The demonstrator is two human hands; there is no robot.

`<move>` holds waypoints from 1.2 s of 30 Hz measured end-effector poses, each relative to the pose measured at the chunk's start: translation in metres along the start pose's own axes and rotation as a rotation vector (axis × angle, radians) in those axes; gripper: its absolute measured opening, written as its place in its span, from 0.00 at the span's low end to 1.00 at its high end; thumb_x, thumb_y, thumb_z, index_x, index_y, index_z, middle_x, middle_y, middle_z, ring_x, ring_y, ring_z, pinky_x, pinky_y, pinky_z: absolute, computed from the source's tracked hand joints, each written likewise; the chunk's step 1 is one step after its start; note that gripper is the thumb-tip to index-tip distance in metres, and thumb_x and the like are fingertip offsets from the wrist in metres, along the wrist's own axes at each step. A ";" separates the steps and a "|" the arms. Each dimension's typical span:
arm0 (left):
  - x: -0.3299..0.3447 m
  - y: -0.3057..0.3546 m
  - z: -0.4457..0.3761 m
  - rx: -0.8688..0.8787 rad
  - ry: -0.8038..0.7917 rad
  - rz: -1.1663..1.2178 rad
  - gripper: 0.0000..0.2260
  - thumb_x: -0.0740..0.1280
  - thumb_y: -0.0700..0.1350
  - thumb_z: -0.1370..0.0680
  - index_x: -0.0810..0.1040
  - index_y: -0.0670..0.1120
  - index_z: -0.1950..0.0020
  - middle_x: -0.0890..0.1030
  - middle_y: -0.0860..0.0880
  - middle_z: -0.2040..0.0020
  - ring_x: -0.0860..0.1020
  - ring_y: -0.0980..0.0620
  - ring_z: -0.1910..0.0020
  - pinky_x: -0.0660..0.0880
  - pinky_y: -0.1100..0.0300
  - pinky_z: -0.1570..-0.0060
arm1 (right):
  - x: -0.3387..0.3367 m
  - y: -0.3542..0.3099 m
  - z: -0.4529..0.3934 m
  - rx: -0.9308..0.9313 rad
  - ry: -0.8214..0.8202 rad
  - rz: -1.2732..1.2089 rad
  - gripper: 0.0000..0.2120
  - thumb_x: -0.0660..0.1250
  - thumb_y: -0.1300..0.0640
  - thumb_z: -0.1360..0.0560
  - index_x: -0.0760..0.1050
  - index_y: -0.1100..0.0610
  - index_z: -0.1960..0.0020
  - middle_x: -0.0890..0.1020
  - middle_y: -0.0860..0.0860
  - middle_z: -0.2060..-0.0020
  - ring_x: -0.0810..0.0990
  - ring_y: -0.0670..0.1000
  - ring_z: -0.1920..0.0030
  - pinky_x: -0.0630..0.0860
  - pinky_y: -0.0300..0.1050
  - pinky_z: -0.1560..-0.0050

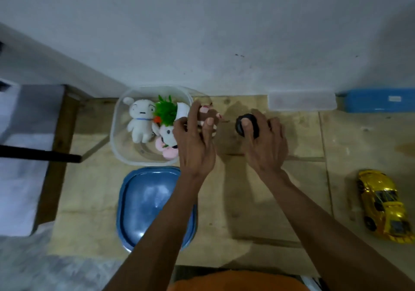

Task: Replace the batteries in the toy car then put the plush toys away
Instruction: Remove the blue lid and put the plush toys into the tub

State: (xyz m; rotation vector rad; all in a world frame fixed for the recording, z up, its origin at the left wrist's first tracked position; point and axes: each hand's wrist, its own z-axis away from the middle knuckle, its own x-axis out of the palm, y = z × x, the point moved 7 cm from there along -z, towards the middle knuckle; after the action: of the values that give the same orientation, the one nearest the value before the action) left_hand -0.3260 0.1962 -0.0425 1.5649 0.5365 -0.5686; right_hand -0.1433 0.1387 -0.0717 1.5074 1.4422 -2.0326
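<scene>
A clear plastic tub stands at the back left of the wooden table and holds a white plush dog, a green-haired plush and a pink-and-white plush. My left hand holds a small brown plush with pink feet at the tub's right rim. My right hand grips a round black plush on the table just to the right. The yellow toy car lies at the right edge, away from both hands.
The tub's blue lid lies upside down in front of it, under my left forearm. Against the wall stand a clear flat box and a blue box. A black bar juts in from the left.
</scene>
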 end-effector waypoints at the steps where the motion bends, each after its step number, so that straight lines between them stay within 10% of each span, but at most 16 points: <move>1: -0.018 -0.007 -0.004 -0.009 0.036 0.001 0.21 0.59 0.53 0.16 0.67 0.49 0.23 0.65 0.49 0.42 0.69 0.53 0.44 0.64 0.64 0.42 | 0.004 -0.021 -0.001 -0.013 -0.011 -0.035 0.32 0.46 0.31 0.22 0.75 0.48 0.34 0.77 0.58 0.43 0.75 0.61 0.43 0.75 0.56 0.47; 5: -0.086 -0.062 -0.026 -0.027 0.119 -0.100 0.22 0.56 0.57 0.16 0.67 0.50 0.23 0.71 0.43 0.42 0.68 0.54 0.45 0.65 0.64 0.44 | 0.039 -0.109 0.011 -0.139 -0.079 0.030 0.29 0.44 0.34 0.21 0.74 0.46 0.34 0.78 0.56 0.44 0.75 0.60 0.44 0.72 0.56 0.48; 9: -0.108 -0.126 -0.049 -0.069 0.032 -0.207 0.23 0.49 0.62 0.17 0.69 0.53 0.27 0.75 0.39 0.48 0.74 0.39 0.49 0.75 0.42 0.46 | 0.086 -0.168 0.032 -0.233 -0.081 0.204 0.25 0.46 0.37 0.19 0.75 0.47 0.37 0.79 0.55 0.49 0.76 0.60 0.51 0.68 0.53 0.54; 13: -0.094 -0.151 -0.058 -0.103 -0.134 -0.326 0.27 0.44 0.60 0.18 0.64 0.50 0.24 0.72 0.37 0.41 0.68 0.41 0.43 0.59 0.55 0.41 | 0.124 -0.180 0.039 -0.208 -0.119 0.335 0.23 0.46 0.40 0.19 0.73 0.49 0.38 0.78 0.55 0.48 0.74 0.59 0.51 0.65 0.53 0.54; 18: -0.087 -0.158 -0.070 -0.085 -0.197 -0.346 0.30 0.42 0.56 0.20 0.70 0.43 0.27 0.73 0.36 0.36 0.69 0.35 0.37 0.61 0.49 0.37 | 0.145 -0.177 0.030 -0.155 -0.096 0.340 0.22 0.50 0.41 0.17 0.68 0.50 0.29 0.76 0.55 0.41 0.73 0.57 0.45 0.63 0.55 0.50; 26: -0.075 -0.152 -0.077 -0.072 -0.403 -0.241 0.35 0.51 0.53 0.22 0.45 0.38 0.19 0.44 0.33 0.19 0.43 0.35 0.20 0.44 0.43 0.21 | 0.170 -0.182 0.032 -0.158 -0.302 0.384 0.29 0.40 0.42 0.16 0.41 0.53 0.18 0.44 0.53 0.19 0.42 0.54 0.19 0.35 0.62 0.25; 36: -0.091 -0.146 -0.079 0.035 -0.266 -0.080 0.28 0.49 0.53 0.16 0.59 0.41 0.20 0.57 0.35 0.21 0.60 0.38 0.22 0.64 0.47 0.26 | 0.148 -0.189 0.043 -0.154 -0.271 0.311 0.27 0.41 0.43 0.16 0.46 0.48 0.19 0.51 0.52 0.19 0.47 0.54 0.19 0.42 0.65 0.24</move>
State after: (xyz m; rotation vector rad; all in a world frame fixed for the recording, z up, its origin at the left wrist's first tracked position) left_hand -0.4866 0.2848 -0.0911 1.4761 0.3898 -0.8373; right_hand -0.3600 0.2482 -0.0878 1.2484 1.1500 -1.8115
